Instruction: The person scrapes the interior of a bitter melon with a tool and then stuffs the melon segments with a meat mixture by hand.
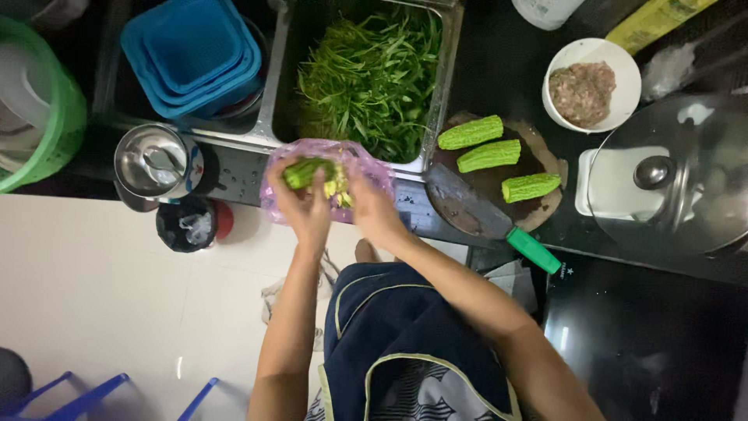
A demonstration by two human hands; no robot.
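My left hand (pixel 305 204) is curled around a piece of bitter gourd (pixel 308 171), gripping it over the pink plastic bag (pixel 366 160) at the front edge of the counter (pixel 241 175), right below the sink full of leafy greens (pixel 370 74). My right hand (pixel 372 209) has its fingers bunched at the gourd's open end, on the pale insides. Three more gourd pieces (pixel 491 154) sit on the round cutting board (pixel 538 214) with the green-handled cleaver (pixel 483 214).

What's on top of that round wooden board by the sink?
On the wooden board lie three green bitter gourd pieces and a cleaver, its green handle sticking off the edge. The board beneath them is covered.
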